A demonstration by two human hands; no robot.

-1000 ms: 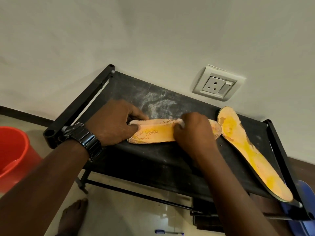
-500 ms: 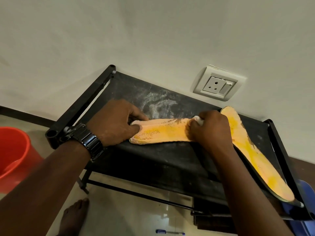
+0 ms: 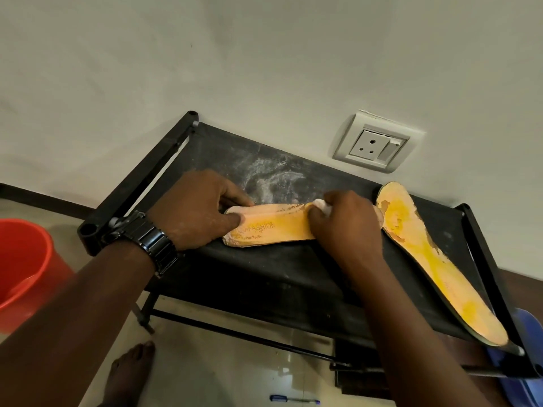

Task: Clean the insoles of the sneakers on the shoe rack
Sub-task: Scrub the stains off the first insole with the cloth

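A red bucket [image 3: 23, 274] stood at far left. The left hand [image 3: 199, 210] held one end of the orange insole [image 3: 273, 229] flat on the top shelf of the shoe rack [image 3: 264, 277], thumb and forefinger pinching it. The right hand [image 3: 343, 227], fingers curled around a small white object [image 3: 320, 204], possibly a cloth, pressed on the insole's middle. A second insole [image 3: 435, 259] lay at the shelf's right end.

Bucket [image 3: 22, 268] cut off left; white wad [image 3: 321, 205] mostly hidden in right hand [image 3: 343, 230].
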